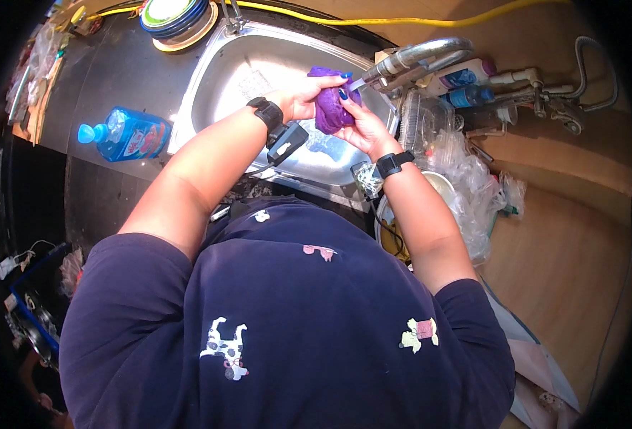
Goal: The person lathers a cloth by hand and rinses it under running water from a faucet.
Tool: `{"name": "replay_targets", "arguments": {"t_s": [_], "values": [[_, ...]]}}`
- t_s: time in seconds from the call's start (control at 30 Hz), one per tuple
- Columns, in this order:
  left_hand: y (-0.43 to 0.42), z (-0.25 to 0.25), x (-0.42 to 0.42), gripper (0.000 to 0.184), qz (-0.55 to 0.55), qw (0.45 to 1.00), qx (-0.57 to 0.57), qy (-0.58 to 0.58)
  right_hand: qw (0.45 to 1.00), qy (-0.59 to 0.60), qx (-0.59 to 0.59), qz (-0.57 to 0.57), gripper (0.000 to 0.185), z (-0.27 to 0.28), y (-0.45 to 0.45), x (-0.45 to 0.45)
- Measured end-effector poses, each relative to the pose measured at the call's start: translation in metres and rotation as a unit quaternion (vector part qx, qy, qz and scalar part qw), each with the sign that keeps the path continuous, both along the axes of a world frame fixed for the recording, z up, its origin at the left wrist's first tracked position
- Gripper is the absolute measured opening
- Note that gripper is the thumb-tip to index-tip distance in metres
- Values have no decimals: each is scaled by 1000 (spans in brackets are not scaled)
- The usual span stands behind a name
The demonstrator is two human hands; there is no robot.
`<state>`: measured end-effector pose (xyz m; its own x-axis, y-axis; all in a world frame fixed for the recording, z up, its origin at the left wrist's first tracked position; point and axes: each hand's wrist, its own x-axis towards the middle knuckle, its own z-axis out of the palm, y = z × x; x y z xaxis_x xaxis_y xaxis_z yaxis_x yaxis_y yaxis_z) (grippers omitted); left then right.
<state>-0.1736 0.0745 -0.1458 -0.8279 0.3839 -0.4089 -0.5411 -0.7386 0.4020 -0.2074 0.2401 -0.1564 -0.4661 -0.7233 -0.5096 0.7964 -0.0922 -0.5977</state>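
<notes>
A bunched purple cloth [328, 111] is held between my two hands above the steel sink [223, 71]. My left hand [300, 98] grips its left side, the thumb lying across the top. My right hand [367, 130] is closed around its lower right side, with blue-painted nails showing against the fabric. The faucet [391, 66] reaches in from the upper right, its spout ending right beside the cloth, and what looks like water runs from it. Folds of the cloth hide some of my fingers. Both wrists wear black straps with small devices.
A blue detergent bottle [131, 134] lies left of the sink on the dark counter [116, 64]. Stacked plates [176, 20] stand at the back. Clear plastic containers [428, 118], plastic bags [477, 189] and bottles [466, 75] crowd the right side. A yellow hose [373, 20] runs along the back.
</notes>
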Motion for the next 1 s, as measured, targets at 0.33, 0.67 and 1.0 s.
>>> {"name": "replay_targets", "arguments": {"t_s": [0.33,0.67,1.0], "values": [[-25,-22,-3,38,3,992,-122,-19,994,-49,-20,-91,40,-9,2,-8],[-12,-16,8,69,-132,964,-210,-97,991,-27,-15,-129,36,-4,-5,-8],[17,-21,2,35,95,990,-90,-51,984,95,111,-104,36,-11,-5,-4]]}}
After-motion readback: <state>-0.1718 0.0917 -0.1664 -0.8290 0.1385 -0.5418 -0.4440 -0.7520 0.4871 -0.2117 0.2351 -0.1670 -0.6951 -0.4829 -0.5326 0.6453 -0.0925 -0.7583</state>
